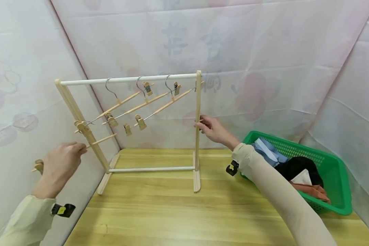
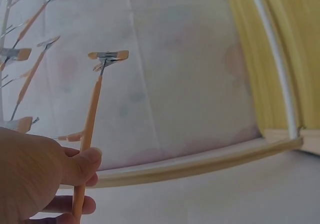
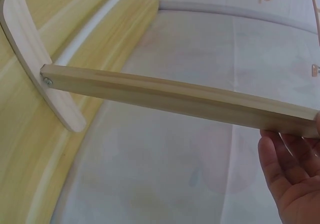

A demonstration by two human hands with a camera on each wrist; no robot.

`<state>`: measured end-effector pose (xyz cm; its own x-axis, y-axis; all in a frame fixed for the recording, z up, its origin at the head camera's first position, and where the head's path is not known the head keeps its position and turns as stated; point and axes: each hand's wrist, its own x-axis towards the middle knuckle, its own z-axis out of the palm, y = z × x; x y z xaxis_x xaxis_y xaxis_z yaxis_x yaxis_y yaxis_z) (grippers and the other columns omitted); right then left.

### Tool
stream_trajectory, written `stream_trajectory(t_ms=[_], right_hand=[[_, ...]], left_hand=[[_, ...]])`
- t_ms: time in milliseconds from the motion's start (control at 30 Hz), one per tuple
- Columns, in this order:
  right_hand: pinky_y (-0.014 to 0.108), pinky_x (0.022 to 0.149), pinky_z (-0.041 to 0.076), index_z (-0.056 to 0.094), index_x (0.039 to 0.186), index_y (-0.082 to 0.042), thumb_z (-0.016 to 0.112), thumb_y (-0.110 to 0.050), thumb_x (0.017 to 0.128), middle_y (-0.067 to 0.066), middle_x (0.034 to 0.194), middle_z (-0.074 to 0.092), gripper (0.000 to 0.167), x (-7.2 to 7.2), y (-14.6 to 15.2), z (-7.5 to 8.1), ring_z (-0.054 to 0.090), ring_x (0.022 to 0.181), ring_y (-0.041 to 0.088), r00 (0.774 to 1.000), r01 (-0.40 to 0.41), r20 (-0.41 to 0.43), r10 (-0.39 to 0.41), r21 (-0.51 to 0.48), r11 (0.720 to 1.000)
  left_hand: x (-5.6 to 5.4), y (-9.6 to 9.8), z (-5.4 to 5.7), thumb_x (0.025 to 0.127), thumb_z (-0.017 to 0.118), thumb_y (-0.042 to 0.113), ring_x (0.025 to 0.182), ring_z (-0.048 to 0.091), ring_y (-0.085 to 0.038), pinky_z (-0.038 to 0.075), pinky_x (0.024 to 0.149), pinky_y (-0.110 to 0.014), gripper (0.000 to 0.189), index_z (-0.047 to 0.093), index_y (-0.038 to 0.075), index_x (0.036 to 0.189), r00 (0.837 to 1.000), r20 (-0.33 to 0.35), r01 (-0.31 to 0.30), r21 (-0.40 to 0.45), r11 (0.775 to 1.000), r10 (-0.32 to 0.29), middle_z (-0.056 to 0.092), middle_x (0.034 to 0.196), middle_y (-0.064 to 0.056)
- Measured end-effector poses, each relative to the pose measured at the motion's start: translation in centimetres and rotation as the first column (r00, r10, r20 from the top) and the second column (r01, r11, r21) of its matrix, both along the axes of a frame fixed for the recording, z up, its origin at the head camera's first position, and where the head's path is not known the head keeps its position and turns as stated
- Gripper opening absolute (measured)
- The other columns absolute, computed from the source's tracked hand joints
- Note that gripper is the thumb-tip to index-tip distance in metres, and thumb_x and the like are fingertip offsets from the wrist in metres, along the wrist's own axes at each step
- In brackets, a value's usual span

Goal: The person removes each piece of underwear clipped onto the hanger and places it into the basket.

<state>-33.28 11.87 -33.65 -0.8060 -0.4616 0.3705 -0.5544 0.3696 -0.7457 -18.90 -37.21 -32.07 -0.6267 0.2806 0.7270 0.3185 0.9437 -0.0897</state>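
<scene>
My left hand [image 1: 59,162] pinches the wooden bar of a clip hanger [image 2: 91,111] between thumb and fingers, just left of the rack. One wooden clip of this hanger [image 1: 127,129] points towards the rack's middle; another shows behind the hand. My right hand [image 1: 213,129] grips the right upright post [image 1: 198,143] of a small wooden clothes rack, partway up. In the right wrist view, the fingers [image 3: 272,159] touch the post's side, and the thumb is mostly cut off. Three similar clip hangers [image 1: 160,99] hang by metal hooks from the white top rail [image 1: 92,82].
At the right of the wooden table [image 1: 172,215] stands a green plastic basket [image 1: 341,177]. Inside it lie folded cloths, among them a blue cloth [image 1: 269,152], a black cloth [image 1: 301,167] and a rust-coloured cloth [image 1: 313,192]. Pale printed curtains [image 1: 264,51] enclose the table's back and sides.
</scene>
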Motion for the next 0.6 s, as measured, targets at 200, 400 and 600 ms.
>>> stream_trajectory(t_ms=[200,400,600], right_hand=[[0.055,0.094,0.056,0.059,0.131,-0.006,0.051,-0.025,0.107,0.018,0.12,0.068,0.031,-0.5,0.5,-0.1,0.067,0.108,0.033,1.0,-0.013,0.001,0.013,-0.002,1.0],[0.052,0.093,0.057,0.06,0.129,-0.009,0.051,-0.027,0.107,0.015,0.119,0.069,0.029,-0.6,0.4,0.1,0.067,0.11,0.031,1.0,-0.01,0.011,0.01,0.001,1.0],[0.048,0.091,0.059,0.06,0.13,-0.008,0.051,-0.025,0.107,0.016,0.119,0.07,0.03,-0.4,0.4,-0.1,0.068,0.109,0.031,1.0,-0.016,-0.003,0.016,0.015,1.0]], left_hand=[[-0.8,-0.7,3.2,0.079,0.075,-0.001,0.055,0.061,-0.043,0.038,0.036,-0.049,0.005,0.075,0.001,0.084,0.998,-0.045,-0.037,-0.001,0.999,0.037,0.071,0.074,-0.02],[-0.9,-1.2,5.9,0.081,0.076,0.002,0.057,0.061,-0.045,0.035,0.036,-0.051,0.004,0.076,0.002,0.085,0.991,-0.105,-0.087,-0.016,0.996,0.085,0.073,0.076,-0.019],[-1.2,-1.0,8.2,0.082,0.077,0.002,0.051,0.056,-0.043,0.033,0.035,-0.049,0.004,0.077,0.001,0.086,0.986,-0.148,-0.083,-0.04,0.996,0.076,0.07,0.071,-0.019]])
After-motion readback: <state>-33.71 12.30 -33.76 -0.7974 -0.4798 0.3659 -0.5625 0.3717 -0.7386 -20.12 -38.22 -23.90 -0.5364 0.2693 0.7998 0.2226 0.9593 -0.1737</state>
